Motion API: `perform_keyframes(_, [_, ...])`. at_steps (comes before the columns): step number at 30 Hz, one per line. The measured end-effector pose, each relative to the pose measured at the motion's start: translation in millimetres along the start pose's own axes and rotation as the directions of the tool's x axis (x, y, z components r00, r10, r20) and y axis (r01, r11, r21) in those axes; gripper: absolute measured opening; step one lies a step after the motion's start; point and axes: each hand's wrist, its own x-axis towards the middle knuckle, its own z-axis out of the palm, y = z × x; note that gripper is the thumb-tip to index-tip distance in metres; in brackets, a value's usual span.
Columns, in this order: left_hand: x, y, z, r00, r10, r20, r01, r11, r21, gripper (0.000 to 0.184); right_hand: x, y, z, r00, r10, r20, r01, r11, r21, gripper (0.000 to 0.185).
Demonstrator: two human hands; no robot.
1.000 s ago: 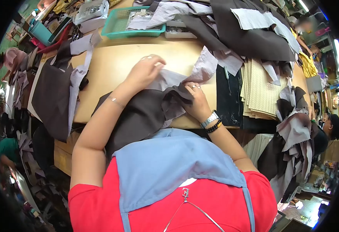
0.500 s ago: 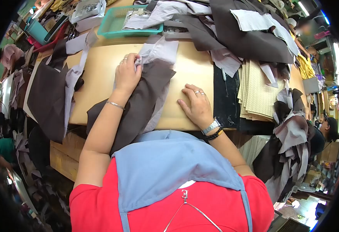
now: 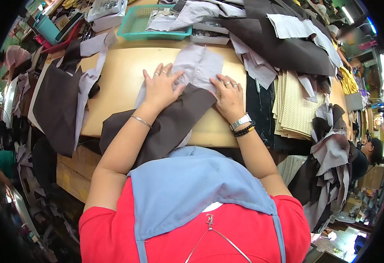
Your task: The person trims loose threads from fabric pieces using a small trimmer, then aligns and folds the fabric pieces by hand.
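Note:
A piece of dark brown fabric (image 3: 170, 125) with a light lilac-grey part (image 3: 200, 65) lies across the pale board (image 3: 122, 65) and hangs over its front edge toward the blue apron. My left hand (image 3: 161, 87) lies with its fingers spread, its fingertips at the left side of the lilac part. On the right, my right hand (image 3: 230, 96) rests with fingers a little apart, its fingertips touching the fabric's right edge. A seam or fold runs down the lilac part between the hands.
Behind the board are a teal basket (image 3: 132, 26) and a box of small parts (image 3: 209, 33). Dark cloth (image 3: 56, 105) drapes at the left. Stacked cream textured sheets (image 3: 292, 105) and a large fabric pile (image 3: 279, 48) are at the right. A person (image 3: 369, 149) is at the far right.
The fabric's lilac part has shifted right and lies flatter. My left hand has let go of its bunched edge and spread out. My right hand has moved up onto the fabric's edge.

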Motion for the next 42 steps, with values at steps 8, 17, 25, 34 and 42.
perform_keyframes(8, [-17.1, 5.7, -13.0, 0.956, 0.287, -0.059, -0.29, 0.956, -0.041, 0.05, -8.4, -3.2, -24.8, 0.985, 0.112, 0.133, -0.098, 0.989, -0.11, 0.038])
perform_keyframes(17, [-32.9, 14.3, -12.9, 0.982, 0.125, 0.139, -0.105, 0.983, -0.149, 0.062, -14.2, -32.7, -46.7, 0.996, 0.058, 0.07, -0.076, 0.952, 0.298, 0.037])
perform_keyframes(25, [-33.6, 13.6, -2.8, 0.991, 0.114, 0.064, -0.097, 0.971, -0.219, 0.056, -20.3, -49.5, -31.9, 1.0, 0.015, -0.005, -0.015, 0.999, 0.051, 0.028])
perform_keyframes(34, [-25.3, 8.6, -0.5, 0.986, -0.008, 0.164, 0.08, 0.897, -0.434, 0.045, -32.8, -75.1, -17.5, 0.945, -0.327, -0.005, 0.303, 0.871, 0.387, 0.014])
perform_keyframes(42, [-28.1, 18.1, -4.4, 0.981, 0.008, 0.192, 0.038, 0.971, -0.238, 0.072, -15.9, -52.3, -42.3, 0.976, -0.113, 0.184, 0.014, 0.884, 0.468, 0.021])
